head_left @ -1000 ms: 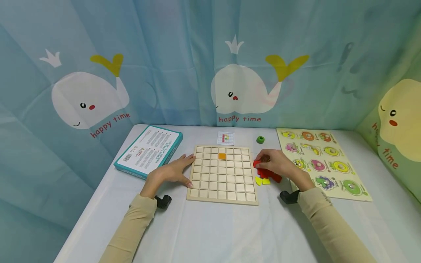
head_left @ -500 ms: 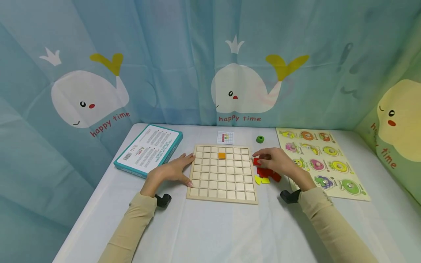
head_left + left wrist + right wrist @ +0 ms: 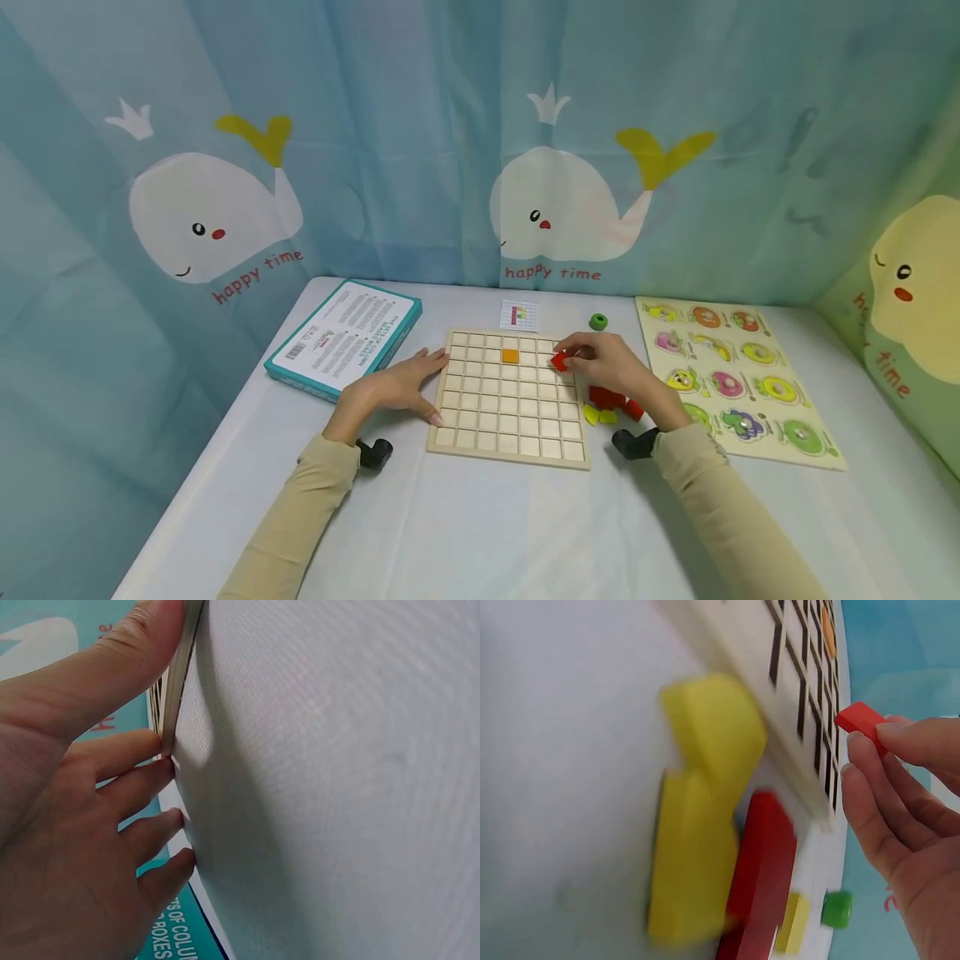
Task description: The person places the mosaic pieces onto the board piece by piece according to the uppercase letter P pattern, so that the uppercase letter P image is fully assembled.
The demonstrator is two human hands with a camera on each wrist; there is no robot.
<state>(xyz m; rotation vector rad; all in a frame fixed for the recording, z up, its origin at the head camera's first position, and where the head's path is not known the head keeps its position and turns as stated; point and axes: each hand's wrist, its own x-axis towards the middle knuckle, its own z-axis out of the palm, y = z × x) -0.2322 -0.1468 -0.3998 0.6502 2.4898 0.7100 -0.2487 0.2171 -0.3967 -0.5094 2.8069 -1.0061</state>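
Note:
A pale wooden grid board (image 3: 507, 422) lies in the middle of the table, with one orange square tile (image 3: 510, 357) in a cell of its second row. My left hand (image 3: 393, 387) touches the board's left edge with thumb and fingers spread; the left wrist view shows the thumb (image 3: 142, 637) against the rim. Between thumb and fingers, my right hand (image 3: 607, 362) pinches a red square tile (image 3: 861, 720), tilted and held above the board's upper right cells. Beside the board's right edge lie a pile of red tiles (image 3: 606, 398) and a few yellow pieces (image 3: 600, 416), one with a curved side.
Behind the board are a small printed grid card (image 3: 519, 316) and a green bead (image 3: 597, 322). A teal-edged box (image 3: 345, 337) lies at the left. On the right is a fruit puzzle board (image 3: 738, 392). A whale-print curtain (image 3: 420, 167) hangs behind the table.
My right hand has lifted the red tile from the pile and moved left with it, over the board's upper right. The left hand stays at the board's edge. The head view has shifted slightly.

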